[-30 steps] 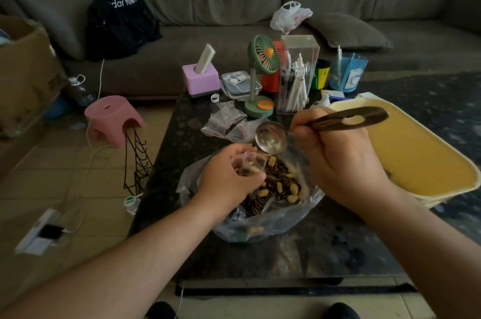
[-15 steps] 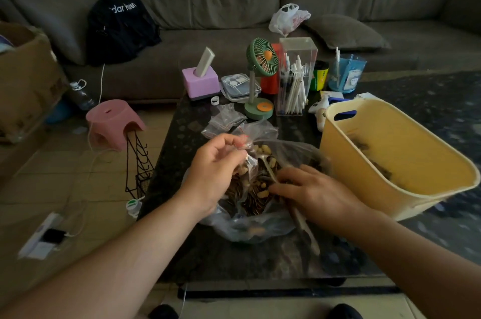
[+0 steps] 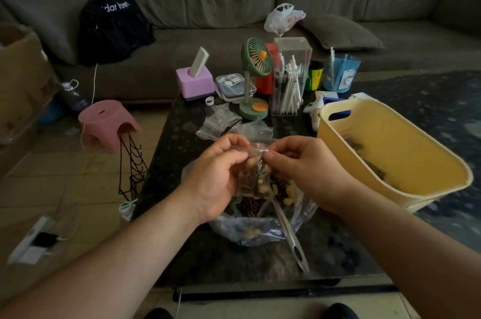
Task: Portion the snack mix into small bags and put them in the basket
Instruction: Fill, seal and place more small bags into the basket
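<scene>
item: small bag (image 3: 256, 162) of snack mix, pinched at its red seal strip in the grip of our left hand (image 3: 216, 173) and right hand (image 3: 307, 170), above the big open bag (image 3: 260, 225) on the tabletop (image 3: 325, 261); yellow basket (image 3: 416, 178) lies rightward, nearer our right hand.

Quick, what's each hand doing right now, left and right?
Left hand: fingers pinch the top edge of the small bag of snack mix.
Right hand: fingers pinch the same bag's red zip strip from the other side.
</scene>
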### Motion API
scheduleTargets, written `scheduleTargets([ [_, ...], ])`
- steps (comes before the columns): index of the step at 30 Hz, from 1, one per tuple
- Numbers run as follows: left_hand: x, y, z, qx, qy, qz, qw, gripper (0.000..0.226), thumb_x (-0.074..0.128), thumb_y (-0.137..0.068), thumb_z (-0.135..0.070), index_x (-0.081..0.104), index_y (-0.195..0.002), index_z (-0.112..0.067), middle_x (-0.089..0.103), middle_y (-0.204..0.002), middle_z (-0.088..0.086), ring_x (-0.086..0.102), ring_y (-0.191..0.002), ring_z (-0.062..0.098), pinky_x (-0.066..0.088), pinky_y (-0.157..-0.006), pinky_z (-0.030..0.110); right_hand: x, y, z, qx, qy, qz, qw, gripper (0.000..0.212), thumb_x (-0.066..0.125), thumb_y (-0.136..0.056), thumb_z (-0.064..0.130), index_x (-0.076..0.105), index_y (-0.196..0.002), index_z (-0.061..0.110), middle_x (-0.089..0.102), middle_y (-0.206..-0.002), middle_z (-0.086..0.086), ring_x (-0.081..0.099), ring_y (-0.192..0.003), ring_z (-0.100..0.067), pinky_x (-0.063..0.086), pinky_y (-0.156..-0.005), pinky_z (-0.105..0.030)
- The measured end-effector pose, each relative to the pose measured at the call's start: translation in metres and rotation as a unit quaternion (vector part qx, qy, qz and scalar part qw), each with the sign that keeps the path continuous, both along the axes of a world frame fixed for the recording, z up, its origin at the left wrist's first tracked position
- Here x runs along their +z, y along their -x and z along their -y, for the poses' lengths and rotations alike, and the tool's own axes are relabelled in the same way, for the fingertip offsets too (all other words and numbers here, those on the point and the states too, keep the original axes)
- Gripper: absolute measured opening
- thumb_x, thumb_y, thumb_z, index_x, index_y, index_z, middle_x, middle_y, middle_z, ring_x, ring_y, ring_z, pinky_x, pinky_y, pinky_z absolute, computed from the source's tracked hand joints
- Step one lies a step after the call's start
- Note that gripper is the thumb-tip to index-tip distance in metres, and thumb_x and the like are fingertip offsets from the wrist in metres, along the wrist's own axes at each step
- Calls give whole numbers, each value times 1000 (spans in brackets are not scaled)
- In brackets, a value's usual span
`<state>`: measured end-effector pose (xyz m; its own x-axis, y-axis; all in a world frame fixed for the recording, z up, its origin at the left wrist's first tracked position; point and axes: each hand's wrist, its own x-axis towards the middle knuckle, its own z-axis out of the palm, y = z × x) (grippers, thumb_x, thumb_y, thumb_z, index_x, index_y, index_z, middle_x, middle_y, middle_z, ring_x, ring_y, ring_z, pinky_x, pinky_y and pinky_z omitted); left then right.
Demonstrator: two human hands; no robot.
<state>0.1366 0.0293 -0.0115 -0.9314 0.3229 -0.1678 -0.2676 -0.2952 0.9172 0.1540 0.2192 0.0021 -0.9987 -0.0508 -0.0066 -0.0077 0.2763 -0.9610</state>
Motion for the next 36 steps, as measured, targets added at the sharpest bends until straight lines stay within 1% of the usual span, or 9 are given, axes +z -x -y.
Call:
scheduleTargets([
  [3,-6,2,-3,70,48,-13,996,25,55,-104,-2,67,-112,-23,77,-106,13,75,-88,24,58,-72,42,1,3,-2,-18,10,7,1000,7,78,-91,22,78,-94,15,78,-88,-10,74,-91,-35,63,-85,-51],
  [6,-11,-1,-7,147,80,-30,985,31,68,-99,-4,64,-122,-25,81,-102,5,79,-95,24,63,-83,41,-1,3,-1,-55,2,13,998,7,78,-92,21,78,-89,15,78,-84,-9,75,-88,-34,64,-83,-50],
  [8,-12,-3,-11,163,87,-39,982,32,71,-97,-7,62,-123,-23,81,-98,-2,79,-95,17,64,-86,37,-4,3,0,-77,-15,20,997,9,78,-93,22,77,-88,15,78,-83,-9,75,-86,-33,64,-81,-51],
  [12,-17,-2,-16,153,60,-11,986,24,74,-96,-12,69,-119,-12,81,-106,9,77,-105,24,60,-98,45,-1,3,-2,-90,1,14,996,5,79,-92,19,77,-88,16,78,-83,-9,75,-87,-34,64,-81,-53],
  [18,-20,1,-14,144,47,-31,988,13,68,-99,-11,73,-111,-7,80,-104,12,78,-99,20,62,-85,29,1,1,-3,-103,12,-21,994,4,79,-92,15,76,-90,16,77,-83,-10,75,-85,-33,65,-78,-50],
  [24,-19,1,-15,183,81,-69,977,15,61,-105,-12,72,-113,-4,80,-104,12,77,-101,24,62,-90,35,2,-3,-4,-57,35,-13,998,16,79,-90,14,74,-105,18,78,-95,-6,77,-90,-22,65,-84,-42],
  [28,-18,0,-14,183,104,-76,975,15,62,-105,-15,74,-111,-8,80,-104,9,76,-105,25,62,-97,42,1,-4,-4,-53,8,-9,999,4,76,-94,19,77,-94,16,79,-90,-7,77,-89,-25,65,-84,-46],
  [33,-17,-1,-14,190,123,-79,971,15,60,-106,-15,74,-105,-11,80,-99,5,77,-100,22,62,-96,44,0,-2,-3,-53,-58,-30,996,8,73,-97,23,77,-90,25,78,-85,-5,75,-85,-29,63,-80,-52],
  [36,-18,0,-12,188,140,-80,969,16,59,-107,-14,75,-103,-13,80,-98,5,77,-99,23,62,-97,47,-2,-2,-3,-30,-94,-41,994,11,71,-98,22,75,-91,29,77,-86,1,75,-83,-20,64,-79,-46],
])
